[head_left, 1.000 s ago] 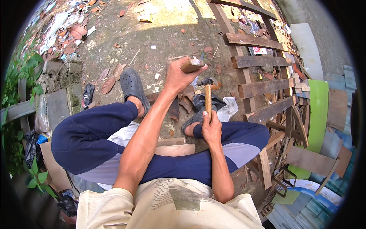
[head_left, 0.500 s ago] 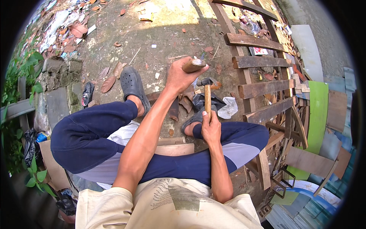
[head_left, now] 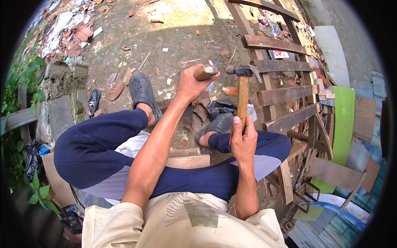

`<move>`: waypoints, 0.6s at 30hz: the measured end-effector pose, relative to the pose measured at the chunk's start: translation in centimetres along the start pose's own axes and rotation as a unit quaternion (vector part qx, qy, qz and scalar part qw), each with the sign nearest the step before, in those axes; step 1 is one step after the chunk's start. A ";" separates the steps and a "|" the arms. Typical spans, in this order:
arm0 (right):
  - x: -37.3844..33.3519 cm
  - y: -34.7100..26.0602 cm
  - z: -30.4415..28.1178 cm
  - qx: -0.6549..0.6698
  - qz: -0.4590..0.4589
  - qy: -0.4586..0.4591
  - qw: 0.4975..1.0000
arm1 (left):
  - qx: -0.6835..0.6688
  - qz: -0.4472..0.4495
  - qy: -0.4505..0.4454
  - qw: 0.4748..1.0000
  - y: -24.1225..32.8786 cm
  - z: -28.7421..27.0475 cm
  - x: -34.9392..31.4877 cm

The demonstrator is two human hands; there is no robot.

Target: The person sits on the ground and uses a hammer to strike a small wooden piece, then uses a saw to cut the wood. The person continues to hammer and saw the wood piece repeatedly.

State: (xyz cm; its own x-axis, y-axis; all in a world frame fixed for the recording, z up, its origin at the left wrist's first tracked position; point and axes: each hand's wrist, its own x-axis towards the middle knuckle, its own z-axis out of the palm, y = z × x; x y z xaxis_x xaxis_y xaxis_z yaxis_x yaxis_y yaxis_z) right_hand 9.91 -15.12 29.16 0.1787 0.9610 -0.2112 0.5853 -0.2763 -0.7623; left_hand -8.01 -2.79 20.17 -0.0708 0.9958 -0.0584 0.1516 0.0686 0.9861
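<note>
My left hand (head_left: 190, 86) is wrapped round a brown wooden piece (head_left: 206, 73), rounded and pale at its worn end. That end points up toward me; its lower part is hidden by my hand. To the right, my right hand (head_left: 243, 140) grips a claw hammer (head_left: 242, 97) low on its wooden handle. The hammer stands nearly upright, its dark metal head up and its claw to the right. The head is apart from the wooden piece, to its right.
A wooden slatted frame (head_left: 285, 96) leans at the right, beside a green board (head_left: 345, 132) and other panels. Between my clog-shod feet lie dry leaves, a dark plastic scrap (head_left: 221, 108) and wood pieces (head_left: 187, 118). Broken blocks (head_left: 62, 80) and plants stand left.
My right hand has raised the hammer and shifted it right, so its head looks larger and nearer. My left hand has moved slightly left, still around the wooden piece.
</note>
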 end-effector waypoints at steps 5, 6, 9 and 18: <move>-0.5 -2.6 -1.5 0.034 -0.024 0.007 0.999 | 0.002 -0.017 -0.007 1.000 0.6 -0.9 0.7; -0.5 -2.6 -1.5 0.031 -0.026 0.006 0.999 | 0.003 -0.021 -0.013 1.000 1.0 -1.1 0.9; -0.3 -2.0 -1.2 0.039 -0.011 0.003 0.999 | -0.013 -0.020 -0.037 0.999 2.5 -1.5 1.1; 1.7 6.0 2.3 0.058 0.064 0.000 0.996 | -0.045 -0.053 0.044 0.997 -2.4 -0.7 2.0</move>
State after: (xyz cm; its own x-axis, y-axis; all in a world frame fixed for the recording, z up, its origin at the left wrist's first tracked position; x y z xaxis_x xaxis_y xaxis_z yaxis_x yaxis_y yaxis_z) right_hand 11.91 -15.15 22.78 0.2459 0.9183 -0.3104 0.4621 -0.3925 -0.7952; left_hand -9.16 -1.03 17.80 -0.1684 0.9737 -0.1532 0.0503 0.1637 0.9852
